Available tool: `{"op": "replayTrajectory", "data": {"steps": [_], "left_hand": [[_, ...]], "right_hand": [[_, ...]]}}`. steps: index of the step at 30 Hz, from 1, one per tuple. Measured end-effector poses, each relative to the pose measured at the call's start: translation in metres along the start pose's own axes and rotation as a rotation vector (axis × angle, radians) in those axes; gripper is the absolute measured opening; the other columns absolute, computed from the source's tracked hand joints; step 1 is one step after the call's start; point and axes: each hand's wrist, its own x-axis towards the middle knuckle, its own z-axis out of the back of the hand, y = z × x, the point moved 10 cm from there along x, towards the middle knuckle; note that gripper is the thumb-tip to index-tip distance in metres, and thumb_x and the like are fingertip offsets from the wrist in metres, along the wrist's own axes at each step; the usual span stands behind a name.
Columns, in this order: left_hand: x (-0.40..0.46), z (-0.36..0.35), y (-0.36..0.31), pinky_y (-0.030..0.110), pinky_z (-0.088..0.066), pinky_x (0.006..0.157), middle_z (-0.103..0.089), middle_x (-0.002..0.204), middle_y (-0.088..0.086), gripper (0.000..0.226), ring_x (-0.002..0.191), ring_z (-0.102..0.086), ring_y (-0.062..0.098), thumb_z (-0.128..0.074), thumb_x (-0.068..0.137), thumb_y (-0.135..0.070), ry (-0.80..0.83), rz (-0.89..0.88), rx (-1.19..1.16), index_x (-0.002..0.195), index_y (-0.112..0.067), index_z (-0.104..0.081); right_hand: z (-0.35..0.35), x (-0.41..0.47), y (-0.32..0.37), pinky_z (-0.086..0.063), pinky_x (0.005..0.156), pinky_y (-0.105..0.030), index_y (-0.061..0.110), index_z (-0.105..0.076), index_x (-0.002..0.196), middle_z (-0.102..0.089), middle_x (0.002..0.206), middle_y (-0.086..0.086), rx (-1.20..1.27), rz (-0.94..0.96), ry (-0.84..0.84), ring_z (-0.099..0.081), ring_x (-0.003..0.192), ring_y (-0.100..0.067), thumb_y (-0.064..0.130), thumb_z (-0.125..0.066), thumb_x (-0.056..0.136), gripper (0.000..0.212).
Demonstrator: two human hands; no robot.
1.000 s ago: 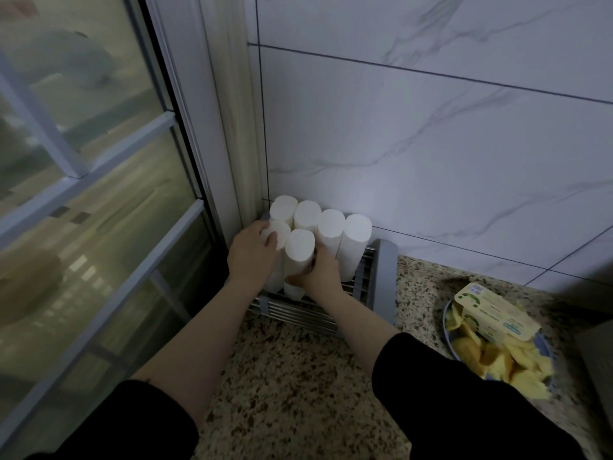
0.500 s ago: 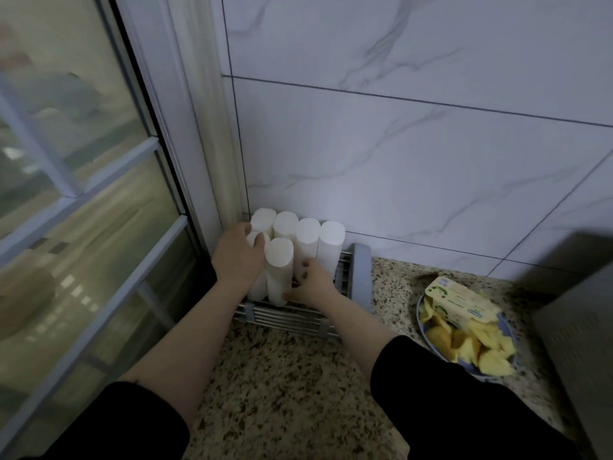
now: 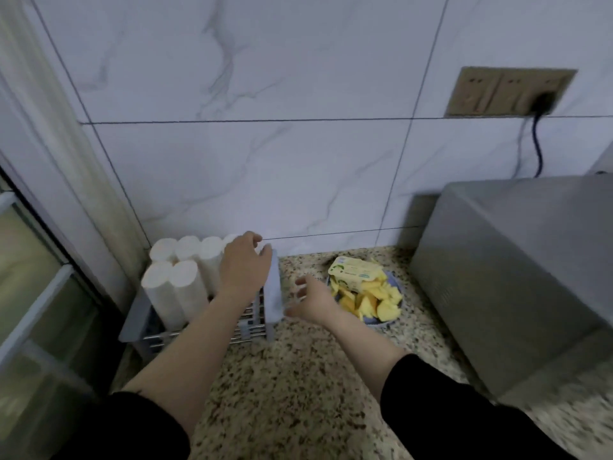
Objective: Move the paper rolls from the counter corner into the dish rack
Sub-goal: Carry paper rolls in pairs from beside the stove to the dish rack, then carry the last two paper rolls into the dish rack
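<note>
Both hands have come off the rolls since half a second back, when they were pressed round the front pair, and the view has swung right so a grey box now shows at the worktop's right edge.

Going left to right: the rolls (image 3: 180,277), six that I can count, stand upright and packed together in the rack (image 3: 273,293), which sits in the worktop's back left corner against the wall. So they look to be in already. The left hand (image 3: 243,267) hovers over the rack's right end, fingers loose, gripping nothing. The right hand (image 3: 313,302) is just off the rack's right side, palm open and empty. Past it sits a plate (image 3: 381,318) of yellow fruit pieces with a small carton on top, then the grey box (image 3: 517,277).

Rolls like these should be light and squashy, so I'd grab one round the middle, gently, or it dents and tips its neighbours.
</note>
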Motion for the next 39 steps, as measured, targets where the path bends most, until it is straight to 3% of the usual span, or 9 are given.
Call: {"op": "replayTrajectory", "data": {"steps": [11, 14, 18, 20, 22, 27, 31, 35, 39], "left_hand": [[-0.15, -0.141, -0.143, 0.032, -0.05, 0.076, -0.069, 0.11, 0.009, 0.03, 0.097, -0.065, 0.027, -0.054, 0.091, -0.029, 0.225, -0.16, 0.002, 0.112, -0.009, -0.064], [-0.195, -0.172, -0.161, 0.036, -0.053, 0.064, -0.065, 0.085, 0.005, 0.02, 0.075, -0.062, 0.025, -0.047, 0.094, -0.026, 0.317, -0.154, 0.026, 0.097, -0.013, -0.062], [-0.274, -0.207, -0.192, 0.03, -0.038, 0.049, -0.061, 0.075, 0.005, 0.018, 0.065, -0.056, 0.023, -0.046, 0.093, -0.02, 0.41, -0.18, 0.076, 0.083, -0.015, -0.059], [-0.318, -0.225, -0.208, 0.028, -0.037, 0.053, -0.062, 0.074, 0.006, 0.019, 0.067, -0.057, 0.025, -0.046, 0.092, -0.018, 0.465, -0.19, 0.067, 0.082, -0.014, -0.062], [-0.351, -0.243, -0.224, 0.028, -0.04, 0.059, -0.064, 0.076, 0.005, 0.021, 0.073, -0.061, 0.027, -0.046, 0.09, -0.018, 0.511, -0.203, 0.031, 0.081, -0.016, -0.065], [-0.421, -0.289, -0.297, 0.03, -0.043, 0.055, -0.062, 0.071, 0.003, 0.024, 0.07, -0.061, 0.024, -0.044, 0.089, -0.018, 0.644, -0.349, -0.001, 0.075, -0.018, -0.063], [-0.463, -0.324, -0.366, 0.027, -0.04, 0.056, -0.067, 0.083, 0.002, 0.019, 0.074, -0.059, 0.023, -0.048, 0.09, -0.018, 0.718, -0.468, -0.044, 0.086, -0.015, -0.066], [-0.495, -0.362, -0.437, 0.034, -0.048, 0.072, -0.069, 0.093, 0.006, 0.016, 0.088, -0.063, 0.029, -0.05, 0.088, -0.017, 0.769, -0.559, -0.095, 0.088, -0.016, -0.066], [-0.524, -0.408, -0.505, 0.038, -0.051, 0.073, -0.071, 0.093, 0.009, 0.014, 0.089, -0.064, 0.031, -0.051, 0.087, -0.018, 0.817, -0.649, -0.135, 0.086, -0.015, -0.065]], "right_hand": [[0.112, -0.132, -0.172, -0.05, 0.087, -0.038, 0.006, -0.047, 0.127, -0.059, 0.123, -0.014, 0.029, -0.147, -0.17, -0.059, 0.108, -0.03, 0.021, -0.072, 0.08, 0.055], [0.124, -0.167, -0.217, -0.05, 0.086, -0.036, 0.006, -0.049, 0.125, -0.062, 0.12, -0.015, 0.052, -0.188, -0.175, -0.061, 0.107, -0.029, 0.02, -0.073, 0.078, 0.055], [0.15, -0.232, -0.285, -0.049, 0.084, -0.031, 0.009, -0.055, 0.12, -0.063, 0.118, -0.012, 0.044, -0.228, -0.199, -0.061, 0.106, -0.027, 0.023, -0.073, 0.078, 0.048], [0.161, -0.264, -0.319, -0.055, 0.084, -0.036, 0.009, -0.056, 0.121, -0.063, 0.117, -0.013, 0.097, -0.267, -0.22, -0.062, 0.096, -0.027, 0.021, -0.072, 0.078, 0.047], [0.173, -0.29, -0.343, -0.053, 0.078, -0.031, 0.005, -0.055, 0.122, -0.065, 0.116, -0.014, 0.119, -0.288, -0.238, -0.059, 0.087, -0.02, 0.019, -0.073, 0.079, 0.049], [0.218, -0.361, -0.415, -0.046, 0.076, -0.027, 0.004, -0.054, 0.122, -0.066, 0.116, -0.015, 0.217, -0.399, -0.366, -0.058, 0.088, -0.018, 0.021, -0.078, 0.074, 0.056], [0.266, -0.417, -0.468, -0.048, 0.078, -0.03, 0.006, -0.055, 0.121, -0.065, 0.118, -0.015, 0.262, -0.496, -0.492, -0.063, 0.103, -0.027, 0.022, -0.077, 0.075, 0.053], [0.318, -0.463, -0.515, -0.049, 0.078, -0.029, 0.005, -0.057, 0.121, -0.067, 0.115, -0.015, 0.267, -0.577, -0.614, -0.064, 0.105, -0.026, 0.021, -0.076, 0.075, 0.052], [0.37, -0.494, -0.563, -0.045, 0.061, -0.026, 0.005, -0.059, 0.116, -0.068, 0.103, -0.013, 0.282, -0.63, -0.751, -0.063, 0.086, -0.023, 0.017, -0.076, 0.074, 0.047]]}}
